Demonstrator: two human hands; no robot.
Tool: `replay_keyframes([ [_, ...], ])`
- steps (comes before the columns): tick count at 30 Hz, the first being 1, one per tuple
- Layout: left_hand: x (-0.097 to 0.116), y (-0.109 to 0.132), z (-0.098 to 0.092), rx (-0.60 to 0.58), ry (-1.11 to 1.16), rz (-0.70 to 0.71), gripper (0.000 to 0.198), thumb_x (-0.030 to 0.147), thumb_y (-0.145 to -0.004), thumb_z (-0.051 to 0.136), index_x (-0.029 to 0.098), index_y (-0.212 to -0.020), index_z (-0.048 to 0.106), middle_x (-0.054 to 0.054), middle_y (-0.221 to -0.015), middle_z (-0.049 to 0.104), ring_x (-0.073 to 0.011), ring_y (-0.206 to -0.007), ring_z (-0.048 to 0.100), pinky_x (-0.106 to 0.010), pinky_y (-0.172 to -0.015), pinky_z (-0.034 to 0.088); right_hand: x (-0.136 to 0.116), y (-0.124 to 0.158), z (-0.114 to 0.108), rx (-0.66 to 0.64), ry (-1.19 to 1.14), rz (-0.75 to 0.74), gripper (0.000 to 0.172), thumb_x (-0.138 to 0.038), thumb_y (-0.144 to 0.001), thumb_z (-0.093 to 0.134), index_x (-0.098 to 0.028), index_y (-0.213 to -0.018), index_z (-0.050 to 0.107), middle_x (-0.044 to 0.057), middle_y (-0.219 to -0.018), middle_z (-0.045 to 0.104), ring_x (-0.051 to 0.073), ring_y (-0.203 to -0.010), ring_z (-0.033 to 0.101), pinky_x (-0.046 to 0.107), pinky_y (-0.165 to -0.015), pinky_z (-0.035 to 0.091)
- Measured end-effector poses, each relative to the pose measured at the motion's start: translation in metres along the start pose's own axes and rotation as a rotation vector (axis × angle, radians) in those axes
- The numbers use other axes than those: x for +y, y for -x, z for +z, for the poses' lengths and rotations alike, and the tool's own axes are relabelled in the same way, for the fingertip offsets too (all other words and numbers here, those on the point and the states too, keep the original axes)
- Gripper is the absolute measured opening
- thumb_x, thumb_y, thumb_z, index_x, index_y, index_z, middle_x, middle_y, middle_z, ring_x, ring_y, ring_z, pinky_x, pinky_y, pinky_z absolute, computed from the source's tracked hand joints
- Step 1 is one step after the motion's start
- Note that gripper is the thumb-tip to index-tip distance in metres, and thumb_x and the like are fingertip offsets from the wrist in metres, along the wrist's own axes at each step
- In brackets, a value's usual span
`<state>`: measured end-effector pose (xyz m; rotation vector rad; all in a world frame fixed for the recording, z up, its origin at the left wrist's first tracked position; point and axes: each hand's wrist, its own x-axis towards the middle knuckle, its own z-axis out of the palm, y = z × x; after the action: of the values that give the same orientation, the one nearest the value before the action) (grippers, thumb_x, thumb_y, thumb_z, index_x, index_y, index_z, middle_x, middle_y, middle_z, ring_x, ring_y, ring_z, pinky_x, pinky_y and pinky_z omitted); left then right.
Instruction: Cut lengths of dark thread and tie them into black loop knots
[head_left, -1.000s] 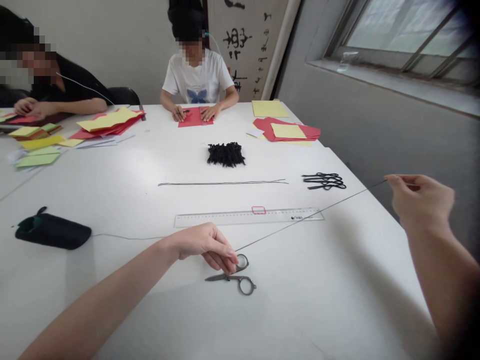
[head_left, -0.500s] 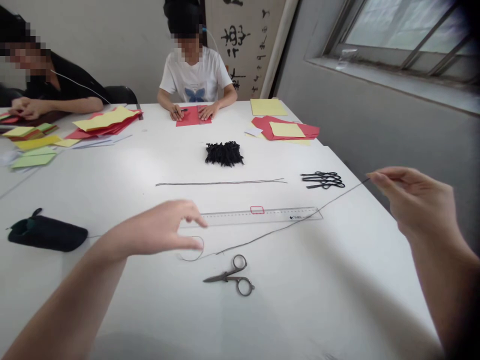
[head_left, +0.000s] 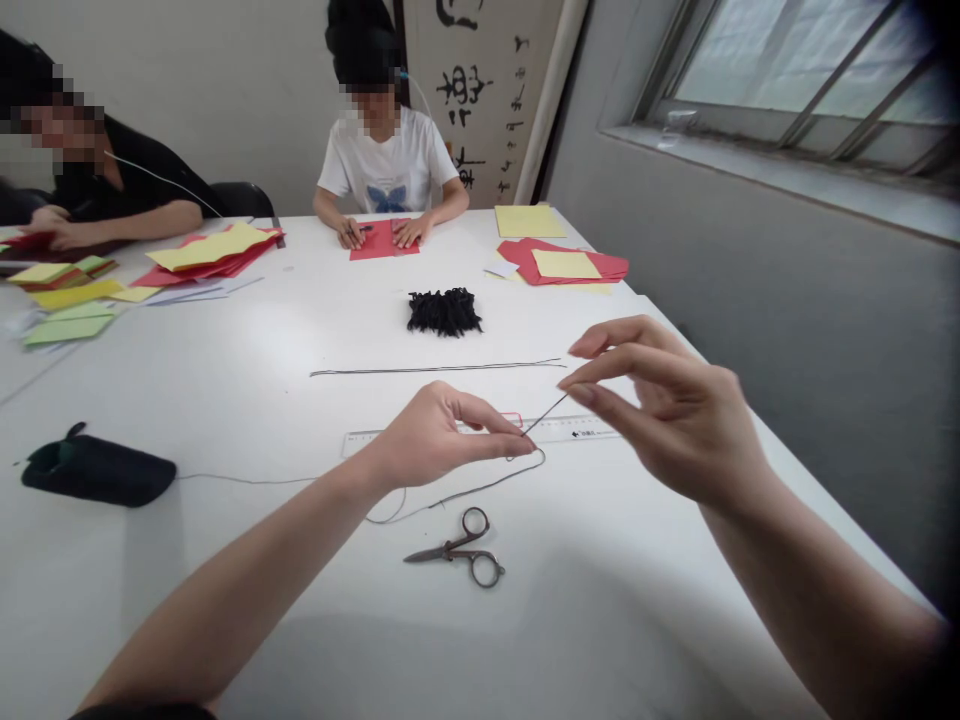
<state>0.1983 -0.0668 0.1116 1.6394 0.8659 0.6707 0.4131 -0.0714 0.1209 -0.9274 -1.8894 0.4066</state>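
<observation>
A thin dark cord runs from the dark pouch at the left, loops on the table and rises to both hands. My left hand pinches it between thumb and forefinger, over the clear ruler. Up and to the right, my right hand grips the cord's end between thumb and fingertip. A short taut stretch spans the two pinches. Metal scissors, blades partly apart, lie below the hands. Behind the ruler are long straight cords lying side by side.
A black cord bundle lies beyond the long cords. Red and yellow papers are at the back right, more papers at the back left. Two people sit across the white table, one with hands on red paper.
My right hand has come left and inward with the cord end. My left hand, open before, has moved right and closed on the cord. Folded black cords at right are now hidden.
</observation>
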Motion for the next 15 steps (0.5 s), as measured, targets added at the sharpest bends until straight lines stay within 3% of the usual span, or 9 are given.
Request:
replay_keyframes([
  [5,-0.014,0.005,-0.032,-0.085,-0.049,-0.221,0.019,0.037,-0.072,0.072,0.019,-0.075,0.076,-0.005,-0.079,0.074,-0.0188,-0.081,0.067,-0.029,-0.078,0.050,0.030,0.003,-0.027,0.393,-0.026,0.194,0.010,-0.027,-0.072,0.071,-0.019,-0.075,0.065,0.003,-0.084,0.060,0.015,-0.080,0.057,0.029,-0.067,0.045],
  [9,-0.028,0.008,-0.050,-0.132,-0.074,-0.399,0.020,0.038,-0.072,0.071,0.019,-0.075,0.076,-0.006,-0.080,0.074,-0.0171,-0.080,0.067,-0.025,-0.071,0.051,0.072,0.015,-0.061,0.678,0.191,0.438,0.022,-0.032,-0.068,0.072,-0.015,-0.082,0.070,0.004,-0.066,0.058,0.011,-0.054,0.046,0.025,-0.046,0.031],
  [15,-0.048,0.009,-0.055,-0.160,-0.012,-0.576,0.026,0.041,-0.067,0.074,0.018,-0.077,0.075,-0.008,-0.082,0.074,-0.0177,-0.079,0.069,-0.024,-0.069,0.052,0.138,0.042,-0.099,0.828,0.384,0.687,0.029,-0.032,-0.066,0.070,-0.013,-0.087,0.074,-0.002,-0.049,0.043,0.008,-0.038,0.030,0.026,-0.037,0.020],
])
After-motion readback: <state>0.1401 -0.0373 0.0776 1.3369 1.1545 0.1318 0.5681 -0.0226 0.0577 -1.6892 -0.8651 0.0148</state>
